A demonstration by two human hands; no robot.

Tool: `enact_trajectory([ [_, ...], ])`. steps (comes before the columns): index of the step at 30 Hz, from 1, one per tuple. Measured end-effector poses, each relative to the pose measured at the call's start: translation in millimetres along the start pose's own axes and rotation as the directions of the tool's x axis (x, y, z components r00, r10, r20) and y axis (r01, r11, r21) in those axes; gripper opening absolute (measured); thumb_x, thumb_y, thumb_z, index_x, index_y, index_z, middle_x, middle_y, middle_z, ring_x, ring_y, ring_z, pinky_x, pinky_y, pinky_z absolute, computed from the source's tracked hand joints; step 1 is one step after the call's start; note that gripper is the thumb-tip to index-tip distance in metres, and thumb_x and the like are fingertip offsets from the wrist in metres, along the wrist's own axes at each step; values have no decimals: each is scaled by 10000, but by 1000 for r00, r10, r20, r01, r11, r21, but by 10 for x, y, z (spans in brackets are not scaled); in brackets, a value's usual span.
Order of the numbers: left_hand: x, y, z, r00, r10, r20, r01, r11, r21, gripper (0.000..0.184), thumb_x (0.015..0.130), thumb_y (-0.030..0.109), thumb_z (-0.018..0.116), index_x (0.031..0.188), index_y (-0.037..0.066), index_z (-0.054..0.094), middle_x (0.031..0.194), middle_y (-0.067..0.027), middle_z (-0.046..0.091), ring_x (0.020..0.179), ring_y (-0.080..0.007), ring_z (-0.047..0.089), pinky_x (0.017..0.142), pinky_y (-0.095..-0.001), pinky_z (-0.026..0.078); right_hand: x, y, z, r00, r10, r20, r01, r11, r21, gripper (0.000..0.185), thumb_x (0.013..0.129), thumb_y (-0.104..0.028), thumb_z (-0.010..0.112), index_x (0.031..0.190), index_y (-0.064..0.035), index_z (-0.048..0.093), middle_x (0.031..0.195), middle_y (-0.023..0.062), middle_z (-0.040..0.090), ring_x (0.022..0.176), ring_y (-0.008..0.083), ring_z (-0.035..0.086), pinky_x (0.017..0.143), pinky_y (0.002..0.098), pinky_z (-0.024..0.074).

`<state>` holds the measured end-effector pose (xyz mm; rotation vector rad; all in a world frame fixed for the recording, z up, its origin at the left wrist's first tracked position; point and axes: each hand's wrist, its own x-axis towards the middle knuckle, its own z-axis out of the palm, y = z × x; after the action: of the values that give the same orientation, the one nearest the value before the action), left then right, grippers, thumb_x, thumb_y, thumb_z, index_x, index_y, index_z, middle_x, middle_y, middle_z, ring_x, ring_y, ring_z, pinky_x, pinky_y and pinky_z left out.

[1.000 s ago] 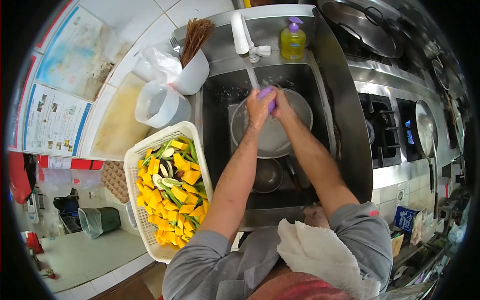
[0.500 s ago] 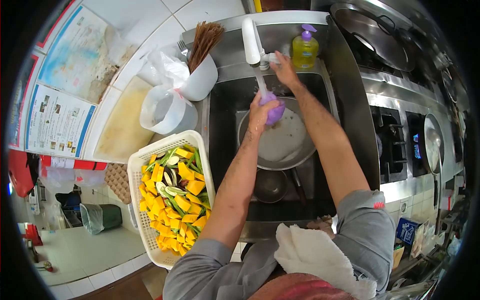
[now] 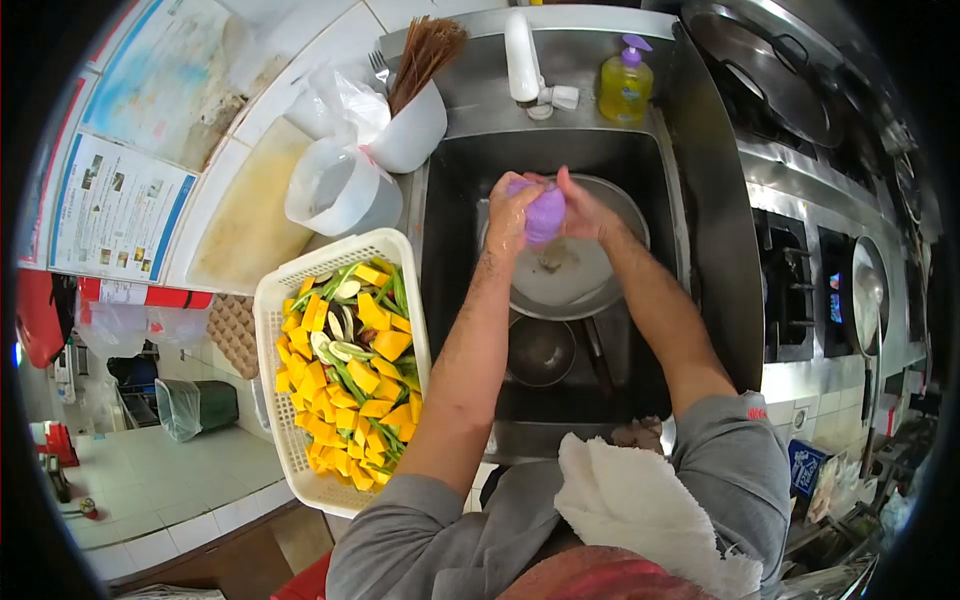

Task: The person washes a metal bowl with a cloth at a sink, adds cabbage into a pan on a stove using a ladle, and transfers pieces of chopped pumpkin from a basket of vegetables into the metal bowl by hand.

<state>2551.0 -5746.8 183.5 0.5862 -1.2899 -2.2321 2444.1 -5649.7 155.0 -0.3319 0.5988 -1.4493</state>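
A round purple sponge (image 3: 545, 217), its exact make hard to tell, is squeezed between both hands above the sink. My left hand (image 3: 508, 215) wraps it from the left. From the other side my right hand (image 3: 586, 208) presses on it, with the thumb side up. Beneath them a wide pan (image 3: 600, 300) holds cloudy, whitish water. A smaller round pan (image 3: 540, 352) with a dark handle lies on the sink floor, nearer my body. The white faucet (image 3: 522, 60) stands behind my hands, and no stream shows from it.
Left of the sink (image 3: 450, 160) stands a cream basket (image 3: 270, 400) of cut squash and green vegetables. White containers (image 3: 345, 190) are behind it. A yellow soap bottle (image 3: 625, 85) sits at the back right. Farther right is a stove with a frying pan (image 3: 868, 290).
My right hand has left the faucet lever and joined my left hand at the sponge. The water stream has stopped. The sponge has moved slightly nearer my body.
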Motion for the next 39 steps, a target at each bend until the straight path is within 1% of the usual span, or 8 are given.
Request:
enact_trajectory([
  [8, -314, -232, -51, 999, 54, 5, -50, 880, 473, 111, 663, 51, 579, 731, 30, 494, 665, -39, 490, 619, -116, 470, 531, -285, 410, -321, 434, 206, 985, 169, -30, -169, 923, -345, 361, 705, -209, 667, 1015, -87, 529, 888, 60, 589, 759, 183, 573, 572, 331, 478],
  [17, -631, -162, -21, 948, 314, -49, -133, 532, 836, 162, 633, 65, 592, 753, -10, 514, 670, -119, 556, 646, -231, 544, 604, -345, 434, -287, 983, 560, 907, -262, -331, -45, 719, -693, 493, 609, -156, 719, 1045, -47, 516, 888, 62, 575, 801, 192, 560, 641, 329, 477],
  [20, -755, -257, 42, 853, 489, -181, -107, 503, 857, 173, 643, 57, 600, 774, -2, 505, 699, -149, 558, 684, -281, 554, 645, -363, 436, -223, 1147, 430, 689, -724, -37, 147, 189, -971, 575, 594, -222, 752, 1079, -48, 495, 967, 106, 558, 901, 258, 541, 760, 376, 449],
  [22, -801, -320, -22, 782, 556, -281, -115, 573, 812, 181, 651, 53, 605, 791, 3, 501, 709, -132, 554, 688, -264, 549, 648, -357, 436, -582, 969, 774, 622, -708, -336, -463, 14, -886, 681, 579, -268, 779, 1149, -80, 458, 1041, 158, 526, 977, 336, 505, 865, 418, 394],
  [24, -866, -292, -78, 691, 610, -388, -135, 636, 760, 191, 659, 49, 610, 808, 9, 497, 720, -116, 549, 692, -246, 544, 652, -351, 437, -892, 844, 683, 320, -891, -323, -670, 28, -742, 771, 566, -253, 796, 1222, -121, 413, 1050, 182, 510, 923, 378, 518, 870, 447, 400],
  [27, -1069, -327, -200, 653, 373, -659, -40, 886, 462, 224, 671, 52, 625, 850, 19, 494, 737, -73, 535, 681, -201, 525, 644, -328, 436, -1109, 967, -63, -53, -513, -857, -401, 797, -452, 763, 621, -193, 750, 1277, -84, 377, 1234, 223, 428, 1126, 392, 423, 929, 429, 378],
  [29, -1117, -665, -254, 696, 342, -631, -77, 910, 407, 220, 664, 73, 655, 828, 25, 516, 742, -51, 536, 680, -162, 503, 633, -301, 429, -941, 1107, -643, -22, -345, -938, -170, 926, -336, 665, 654, -159, 717, 1243, -70, 421, 1249, 230, 425, 1143, 388, 419, 924, 423, 387],
  [39, -1987, -491, 119, 901, 206, -381, 7, 872, 489, 256, 665, 153, 696, 808, 1, 548, 727, -66, 563, 674, -153, 519, 627, -288, 430, -688, 278, 509, 316, -845, -432, -537, 216, -816, 277, 721, -89, 505, 979, -10, 565, 948, 253, 586, 939, 408, 546, 821, 444, 435],
])
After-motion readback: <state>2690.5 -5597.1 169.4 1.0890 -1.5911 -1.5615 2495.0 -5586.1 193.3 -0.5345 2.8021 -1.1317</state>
